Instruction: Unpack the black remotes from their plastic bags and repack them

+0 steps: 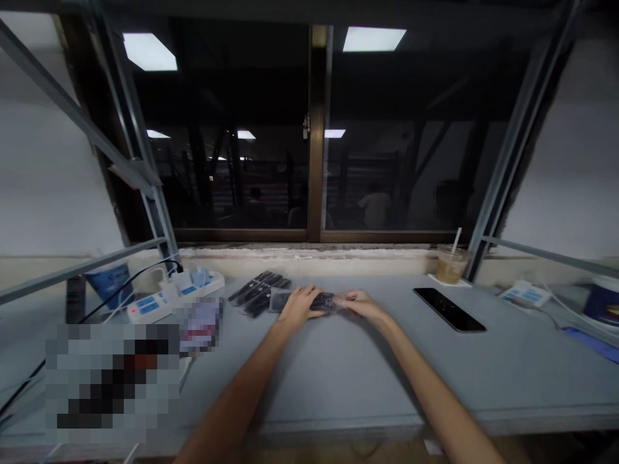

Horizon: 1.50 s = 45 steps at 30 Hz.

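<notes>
A dark remote control in a clear plastic sleeve lies crosswise near the middle of the grey table. My left hand is closed over its left part, thumb along the near edge. At its right end, my right hand pinches the loose plastic of the sleeve. Part of the sleeve shows to the left of my left hand. Farther left, several dark remotes in clear wrapping lie side by side.
Left of the remotes are a white power strip with cables and a blue cup. On the right are a black phone, a drink cup with a straw and another power strip. Metal posts frame the window.
</notes>
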### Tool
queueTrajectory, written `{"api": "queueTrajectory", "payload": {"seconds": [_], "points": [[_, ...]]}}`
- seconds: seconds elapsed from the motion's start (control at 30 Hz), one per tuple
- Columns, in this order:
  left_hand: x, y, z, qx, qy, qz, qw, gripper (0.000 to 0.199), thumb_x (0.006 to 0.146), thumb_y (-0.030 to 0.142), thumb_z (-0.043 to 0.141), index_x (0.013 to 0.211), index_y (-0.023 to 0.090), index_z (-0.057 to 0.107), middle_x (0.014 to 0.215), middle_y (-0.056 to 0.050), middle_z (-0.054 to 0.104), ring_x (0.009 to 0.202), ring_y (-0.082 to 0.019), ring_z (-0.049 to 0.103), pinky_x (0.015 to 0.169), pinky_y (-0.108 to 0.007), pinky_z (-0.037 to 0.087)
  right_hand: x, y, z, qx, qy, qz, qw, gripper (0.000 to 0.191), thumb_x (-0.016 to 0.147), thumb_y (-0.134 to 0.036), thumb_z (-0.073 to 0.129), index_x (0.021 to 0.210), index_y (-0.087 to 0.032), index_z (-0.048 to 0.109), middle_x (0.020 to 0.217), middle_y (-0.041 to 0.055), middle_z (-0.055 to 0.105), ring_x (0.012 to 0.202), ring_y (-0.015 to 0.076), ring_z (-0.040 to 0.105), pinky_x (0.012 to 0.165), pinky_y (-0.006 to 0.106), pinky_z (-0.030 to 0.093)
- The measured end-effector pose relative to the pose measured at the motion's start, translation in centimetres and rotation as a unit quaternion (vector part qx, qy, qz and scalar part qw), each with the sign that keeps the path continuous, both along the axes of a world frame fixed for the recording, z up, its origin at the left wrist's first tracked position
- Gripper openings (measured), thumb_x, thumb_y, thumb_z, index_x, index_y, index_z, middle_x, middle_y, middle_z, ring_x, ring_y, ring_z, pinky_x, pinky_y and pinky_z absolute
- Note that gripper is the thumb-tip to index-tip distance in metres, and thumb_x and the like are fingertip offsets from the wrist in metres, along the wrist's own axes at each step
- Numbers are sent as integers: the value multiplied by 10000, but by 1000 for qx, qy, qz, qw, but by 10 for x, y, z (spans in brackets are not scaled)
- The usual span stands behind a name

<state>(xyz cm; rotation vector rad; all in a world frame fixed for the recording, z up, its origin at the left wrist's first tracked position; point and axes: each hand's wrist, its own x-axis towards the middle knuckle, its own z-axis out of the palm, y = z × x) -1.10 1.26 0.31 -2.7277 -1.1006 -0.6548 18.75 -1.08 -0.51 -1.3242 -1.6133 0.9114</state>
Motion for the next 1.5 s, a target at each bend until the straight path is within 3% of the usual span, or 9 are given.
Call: {"api": "queueTrajectory", "payload": {"seconds": [0.13, 0.3, 0.53, 0.8, 0.93, 1.0, 1.17, 1.4, 1.5], "points": [[-11, 4, 8, 16, 0, 40, 999, 351, 776, 330, 605, 1101, 251, 500, 1084, -32, 554, 1028, -192, 507, 892, -308, 336, 8, -2, 6, 6, 27, -18, 999, 357, 632, -476, 642, 779, -159, 715, 730, 37, 662, 582, 105, 517, 421, 181, 322], [-26, 12, 6, 36, -39, 116, 992, 374, 778, 322, 603, 1127, 244, 494, 1070, -33, 556, 1036, -195, 492, 885, -313, 327, 20, 1, 6, -8, 148, -108, 983, 356, 665, -456, 631, 879, -176, 683, 976, 76, 661, 810, 167, 615, 488, 182, 419], [-33, 17, -5, 13, -63, 168, 984, 323, 835, 392, 511, 1126, 252, 514, 1054, -38, 581, 1014, -214, 491, 866, -335, 332, 35, 13, -8, 1, 274, -245, 930, 308, 704, -360, 590, 978, -222, 560, 845, 39, 656, 571, 132, 614, 464, 225, 463], [-43, 25, -3, 58, -182, 269, 944, 313, 915, 309, 335, 929, 206, 630, 947, -54, 619, 935, -213, 524, 812, -341, 354, 30, 12, -17, -37, 222, -214, 951, 151, 702, -299, 595, 775, -167, 584, 614, 9, 593, 462, 101, 546, 406, 204, 414], [-40, 25, 1, 57, -254, 315, 913, 366, 927, 286, 283, 918, 176, 632, 947, -73, 614, 942, -220, 523, 815, -353, 363, 22, 12, -22, -67, 116, -128, 983, 235, 678, -363, 623, 785, -153, 619, 632, 21, 630, 425, 75, 510, 389, 185, 367], [-32, 21, 1, 45, -252, 299, 919, 362, 928, 289, 283, 933, 181, 629, 949, -71, 609, 947, -218, 521, 823, -360, 365, 18, 11, -26, -68, 49, -77, 993, 294, 674, -417, 616, 786, -144, 629, 579, 15, 625, 399, 66, 470, 385, 182, 337], [0, 2, -5, 39, -150, 146, 977, 305, 915, 283, 339, 913, 207, 634, 969, -53, 599, 933, -197, 515, 842, -358, 362, 9, 6, -27, -53, -36, -18, 998, 454, 660, -507, 603, 897, -123, 652, 488, -9, 573, 373, 67, 392, 380, 199, 284], [20, -16, -18, 25, -60, -24, 998, 318, 926, 299, 311, 955, 228, 620, 1026, -37, 583, 941, -179, 507, 824, -338, 377, 11, -2, -10, 14, 18, -36, 999, 602, 616, -504, 636, 1092, -138, 595, 435, -82, 411, 379, 65, 276, 384, 212, 206], [16, -19, -17, 15, -48, -38, 998, 289, 917, 321, 336, 1001, 240, 601, 1052, -38, 568, 955, -189, 499, 836, -350, 381, 8, -3, -9, 37, 34, -75, 996, 483, 654, -530, 601, 909, -120, 632, 419, -82, 374, 386, 64, 289, 398, 212, 229]]}}
